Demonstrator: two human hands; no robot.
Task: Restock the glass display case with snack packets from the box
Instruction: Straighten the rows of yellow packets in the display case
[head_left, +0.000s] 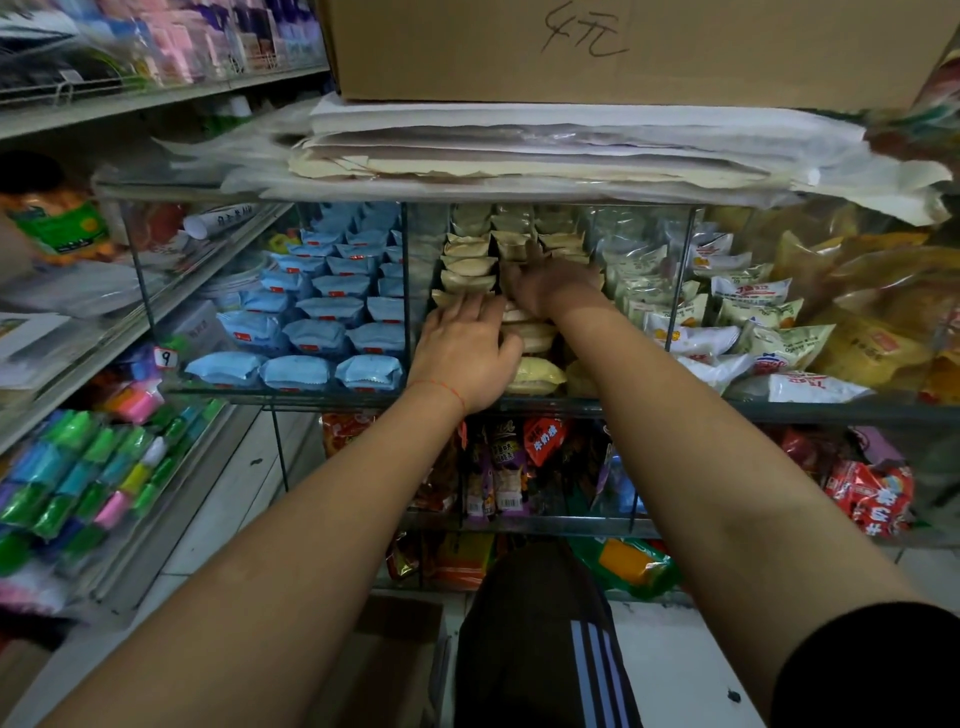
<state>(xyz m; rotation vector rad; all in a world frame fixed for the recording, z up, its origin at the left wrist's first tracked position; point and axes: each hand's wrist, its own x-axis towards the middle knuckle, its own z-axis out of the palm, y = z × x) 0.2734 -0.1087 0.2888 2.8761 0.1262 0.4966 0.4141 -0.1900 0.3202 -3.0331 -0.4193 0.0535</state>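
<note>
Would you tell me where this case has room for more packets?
Little: the beige packets fill the middle bay where both hands work, and the blue packets fill the left. Some gap shows above the white packets, under the glass top.

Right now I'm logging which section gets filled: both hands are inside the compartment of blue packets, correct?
Not the blue packets. The head view shows the left hand and right hand in the middle compartment, on the tan packets.

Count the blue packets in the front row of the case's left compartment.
3 blue packets: one at the left, one in the middle, one at the right. More rows sit behind them, and some packets there may be hidden.
</note>
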